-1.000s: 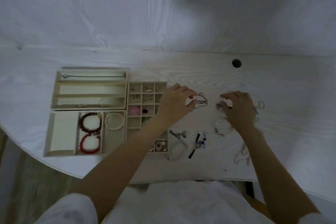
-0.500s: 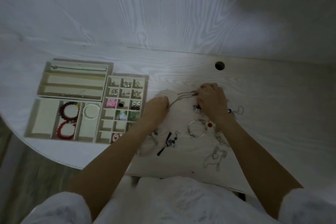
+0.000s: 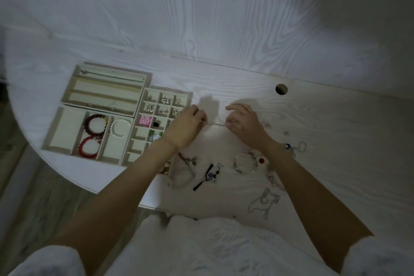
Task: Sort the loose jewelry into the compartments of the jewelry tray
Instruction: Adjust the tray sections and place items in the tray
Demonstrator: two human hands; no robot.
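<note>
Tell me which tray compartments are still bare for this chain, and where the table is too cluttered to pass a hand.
Both hands, left and right, pinch the chain. Bare room: the middle long slot, below the slot holding a necklace, and the compartment left of the red bracelets. Crowded: the table near the person, around the earring and bangle.

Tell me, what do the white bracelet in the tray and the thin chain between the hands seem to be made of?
White bracelet: probably pearl or imitation pearl beads; round, glossy, evenly white.
Thin chain: likely silver-toned metal; fine, pale, faintly glinting, stretched between left hand and right hand.
</note>
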